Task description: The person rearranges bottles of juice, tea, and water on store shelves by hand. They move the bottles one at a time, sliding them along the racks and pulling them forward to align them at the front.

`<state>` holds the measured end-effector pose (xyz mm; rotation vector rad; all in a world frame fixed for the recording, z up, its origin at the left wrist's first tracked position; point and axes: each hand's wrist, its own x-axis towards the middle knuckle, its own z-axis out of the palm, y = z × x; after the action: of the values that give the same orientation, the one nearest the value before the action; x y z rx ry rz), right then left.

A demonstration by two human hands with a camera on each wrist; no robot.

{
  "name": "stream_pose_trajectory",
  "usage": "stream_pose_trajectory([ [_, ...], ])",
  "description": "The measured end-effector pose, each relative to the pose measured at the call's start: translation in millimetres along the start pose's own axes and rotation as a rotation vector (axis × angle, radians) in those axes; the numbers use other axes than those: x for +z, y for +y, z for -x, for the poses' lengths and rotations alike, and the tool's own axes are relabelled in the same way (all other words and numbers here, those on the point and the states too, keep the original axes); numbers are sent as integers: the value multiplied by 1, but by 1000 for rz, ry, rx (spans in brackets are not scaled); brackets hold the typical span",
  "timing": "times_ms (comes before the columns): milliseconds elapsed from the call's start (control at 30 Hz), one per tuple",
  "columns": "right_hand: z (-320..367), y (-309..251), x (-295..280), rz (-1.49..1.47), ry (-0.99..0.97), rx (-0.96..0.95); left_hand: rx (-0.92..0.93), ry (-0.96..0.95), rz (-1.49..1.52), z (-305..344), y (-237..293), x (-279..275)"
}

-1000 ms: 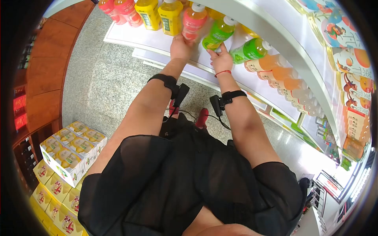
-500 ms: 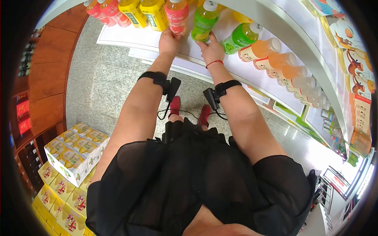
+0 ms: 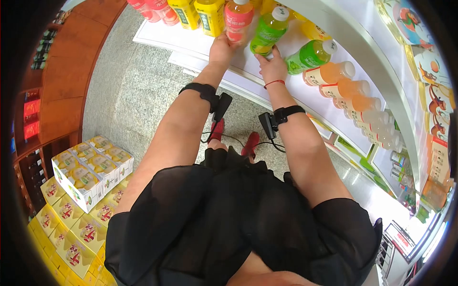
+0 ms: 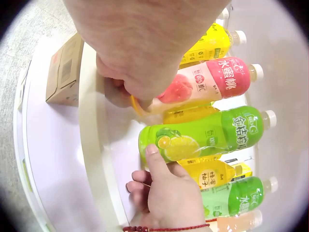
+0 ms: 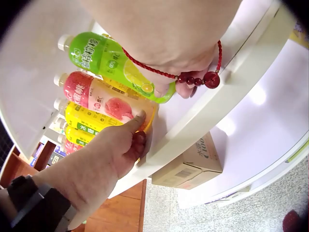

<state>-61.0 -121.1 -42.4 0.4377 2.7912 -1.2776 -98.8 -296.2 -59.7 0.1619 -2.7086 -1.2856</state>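
Big white shelf (image 3: pixel 245 61) w/ a row of drink bottles. The pink peach bottle (image 3: pixel 237 19) & green lime bottle (image 3: pixel 267 35) are side by side nr its front edge. At the pink one's base the left hand (image 3: pixel 222 50) grips, fingers curled; the right hand (image 3: pixel 273 69) holds the green one's base, thumb along it.

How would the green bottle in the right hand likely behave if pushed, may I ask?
The green bottle looks full and capped, so probably heavy and firm. Tall on a narrow base, it may tip toward the pink bottle. Its glossy label may be slippery.
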Motion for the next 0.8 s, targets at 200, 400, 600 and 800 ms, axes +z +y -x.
stream_pose_trajectory([
  [200,12,-19,-11,-63,-56,100,-11,-1,40,5,12,-9],
  [400,22,-8,-15,-102,-11,15,7,30,-2,1,7,-2],
  [600,47,59,-39,-173,23,-199,-85,156,154,35,16,-7],
  [800,66,105,-84,-135,214,-2,80,-18,232,106,82,28],
])
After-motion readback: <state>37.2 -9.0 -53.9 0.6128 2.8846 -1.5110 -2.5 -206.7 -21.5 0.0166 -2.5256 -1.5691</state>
